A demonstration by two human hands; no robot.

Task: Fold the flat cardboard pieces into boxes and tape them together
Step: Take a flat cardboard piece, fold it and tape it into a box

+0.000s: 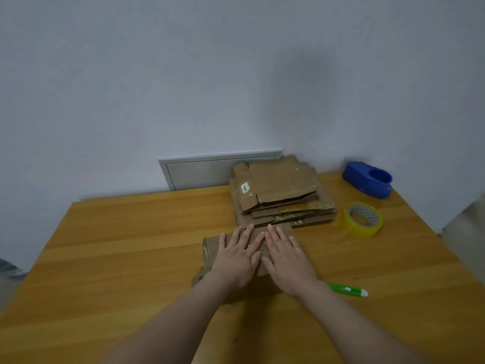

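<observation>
Forearms: two bare forearms come in from the bottom edge and converge toward the middle of the counter (118, 258), a wooden top with a yellowish grain.
Utility knife: a green knife (347, 289) with a white tip lies flat on the counter just to the right of the right wrist, apart from the cardboard.
Left hand: the left hand (237, 256) lies palm down on the cardboard box, fingers straight and slightly spread, gripping nothing.
Right hand: the right hand (286, 261) lies the same way beside it, flat and open, fingers pointing away from the person; the two hands' inner fingers meet or nearly meet over the middle of the box top.
Cardboard box: the brown box (212, 248) sits near the counter's centre, under both hands; a shiny strip of clear tape shows between the hands and at its left end.
Flat cardboard stack: a pile of flattened brown pieces (280, 190) lies just beyond the box, with a small white label (244, 187) on its upper left.
Tape roll: a yellowish roll of tape (363, 219) lies on its side, just right of the stack.
Tape dispenser: a blue dispenser (367, 182) sits at the far right corner, beyond the roll.
Wall panel: a pale framed panel (199, 174) is set in the grey wall behind the counter's far edge.
</observation>
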